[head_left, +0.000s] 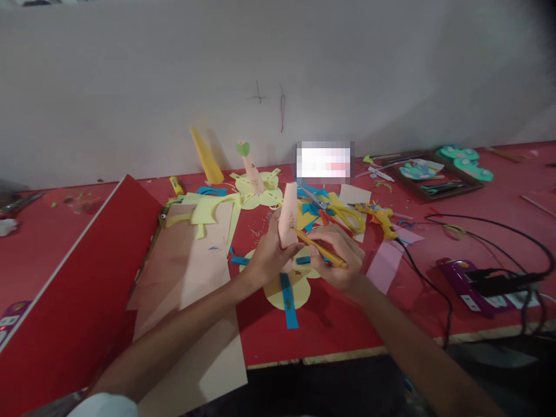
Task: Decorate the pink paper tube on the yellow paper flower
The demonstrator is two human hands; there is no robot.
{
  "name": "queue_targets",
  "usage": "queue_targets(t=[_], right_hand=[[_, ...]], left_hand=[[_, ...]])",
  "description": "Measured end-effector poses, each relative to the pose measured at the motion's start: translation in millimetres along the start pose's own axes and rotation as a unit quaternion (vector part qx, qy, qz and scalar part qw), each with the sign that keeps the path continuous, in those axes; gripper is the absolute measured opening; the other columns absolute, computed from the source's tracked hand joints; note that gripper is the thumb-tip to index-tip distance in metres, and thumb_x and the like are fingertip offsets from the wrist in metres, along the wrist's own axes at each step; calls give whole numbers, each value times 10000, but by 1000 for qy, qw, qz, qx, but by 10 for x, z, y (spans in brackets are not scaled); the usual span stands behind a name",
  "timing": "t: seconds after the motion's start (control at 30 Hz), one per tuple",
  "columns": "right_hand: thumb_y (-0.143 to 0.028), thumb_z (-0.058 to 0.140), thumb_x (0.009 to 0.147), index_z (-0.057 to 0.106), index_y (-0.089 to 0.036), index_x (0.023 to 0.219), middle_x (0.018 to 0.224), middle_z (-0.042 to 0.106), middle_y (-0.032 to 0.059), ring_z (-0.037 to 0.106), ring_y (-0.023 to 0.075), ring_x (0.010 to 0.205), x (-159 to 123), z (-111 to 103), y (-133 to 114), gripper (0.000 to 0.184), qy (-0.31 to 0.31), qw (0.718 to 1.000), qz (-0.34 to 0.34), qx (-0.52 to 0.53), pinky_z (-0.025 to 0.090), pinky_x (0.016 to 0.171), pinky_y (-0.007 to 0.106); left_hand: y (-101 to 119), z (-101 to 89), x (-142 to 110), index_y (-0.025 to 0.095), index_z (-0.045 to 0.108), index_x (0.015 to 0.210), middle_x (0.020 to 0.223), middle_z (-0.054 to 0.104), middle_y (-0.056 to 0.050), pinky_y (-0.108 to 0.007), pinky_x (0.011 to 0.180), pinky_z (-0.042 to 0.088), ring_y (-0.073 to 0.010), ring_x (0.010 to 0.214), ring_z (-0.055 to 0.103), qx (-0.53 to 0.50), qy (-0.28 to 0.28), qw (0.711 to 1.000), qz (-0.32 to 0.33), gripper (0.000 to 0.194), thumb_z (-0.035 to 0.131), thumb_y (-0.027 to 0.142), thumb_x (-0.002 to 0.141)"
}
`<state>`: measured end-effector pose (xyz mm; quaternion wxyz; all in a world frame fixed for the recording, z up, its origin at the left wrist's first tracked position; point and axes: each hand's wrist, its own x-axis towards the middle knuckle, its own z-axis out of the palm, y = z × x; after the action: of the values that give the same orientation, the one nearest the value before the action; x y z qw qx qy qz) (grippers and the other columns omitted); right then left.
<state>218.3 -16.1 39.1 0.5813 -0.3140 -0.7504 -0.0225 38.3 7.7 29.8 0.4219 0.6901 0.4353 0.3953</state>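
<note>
Paper cone point(288, 208) in the left hand point(270, 250): pale peach, gold markings on its face. Pen point(330, 256) in the right hand point(339, 255): yellow-orange throughout. Flower-shaped base point(301, 295) below the grip: pale yellow; its front strip point(288, 315) blue, patterned in gold. Tabletop point(347, 327) beneath the grip: red. Glue gun point(383, 219) right of the grip: yellow. Standing cone point(207, 159), beyond the grip to the left: plain deep yellow.

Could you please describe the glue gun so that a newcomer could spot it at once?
On the red table, find the right hand holding a yellow pen. The glue gun lies beyond it to the right, past the yellow-handled scissors; unlike them, it has a black cord.
</note>
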Motion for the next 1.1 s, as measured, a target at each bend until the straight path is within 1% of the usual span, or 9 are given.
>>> queue_targets(t=[0.17, 0.3, 0.47, 0.63, 0.8, 0.93, 1.0, 1.1], right_hand=[[-122, 623, 892, 651, -238, 1122, 860, 738, 37, 722, 209, 785, -3, -1, -2, 259, -6, 1000, -4, 7, 609, 721, 360], [-121, 613, 894, 635, -246, 1103, 844, 743, 27, 722, 203, 776, -4, 12, -8, 245, -25, 1000, -11, -6, 610, 751, 363], [-117, 607, 900, 624, -243, 1103, 859, 744, 32, 718, 196, 769, 18, 13, -20, 240, -30, 999, -18, -4, 609, 737, 357], [-119, 607, 895, 633, -238, 1087, 838, 735, 29, 717, 199, 765, 22, 4, -26, 227, -20, 1000, -7, 1, 606, 728, 351], [-136, 609, 903, 637, -251, 1087, 852, 727, 27, 715, 202, 781, -4, 2, -14, 219, -12, 1000, 7, -9, 610, 729, 354], [-121, 621, 890, 643, -241, 1087, 860, 727, 34, 716, 205, 792, -16, 9, -4, 231, -10, 1000, 22, -8, 605, 732, 352], [-121, 616, 892, 647, -242, 1081, 851, 728, 32, 716, 203, 785, -15, 9, -4, 227, -12, 1000, 16, -4, 605, 735, 351], [-130, 609, 897, 646, -253, 1085, 851, 733, 28, 714, 200, 780, -12, 6, -7, 228, -20, 1000, 7, -4, 606, 742, 353]], left_hand=[[-28, 9, 3, 226, 306, 1529, 1381, 585, -121, -428, 1074, 497, -283, 1267, 604, -14, -1, 1000, 0, 787, 716, 279, 859], [-32, 5, 4, 244, 303, 1543, 1387, 578, -112, -427, 1074, 493, -270, 1255, 593, -10, 2, 1000, -7, 776, 681, 252, 865], [-32, 3, 1, 241, 287, 1557, 1350, 596, -105, -414, 1062, 499, -259, 1222, 601, -8, 4, 1000, -7, 800, 667, 215, 853], [-43, 11, 0, 249, 307, 1549, 1369, 592, -110, -422, 1065, 500, -262, 1229, 608, -13, 6, 1000, 2, 766, 685, 270, 884], [-58, 15, 3, 248, 289, 1559, 1363, 609, -119, -419, 1027, 531, -269, 1202, 637, -19, 2, 1000, -5, 804, 713, 270, 877], [-57, 20, 8, 255, 274, 1569, 1427, 569, -128, -441, 1059, 518, -281, 1254, 613, -23, 5, 1000, 3, 816, 712, 282, 881], [-58, 22, 11, 266, 277, 1570, 1462, 543, -124, -446, 1090, 500, -285, 1293, 589, -19, 10, 1000, 12, 812, 707, 274, 881], [-63, 22, 15, 270, 288, 1567, 1460, 547, -118, -450, 1101, 493, -290, 1295, 590, -16, 10, 1000, 10, 801, 703, 266, 882]])
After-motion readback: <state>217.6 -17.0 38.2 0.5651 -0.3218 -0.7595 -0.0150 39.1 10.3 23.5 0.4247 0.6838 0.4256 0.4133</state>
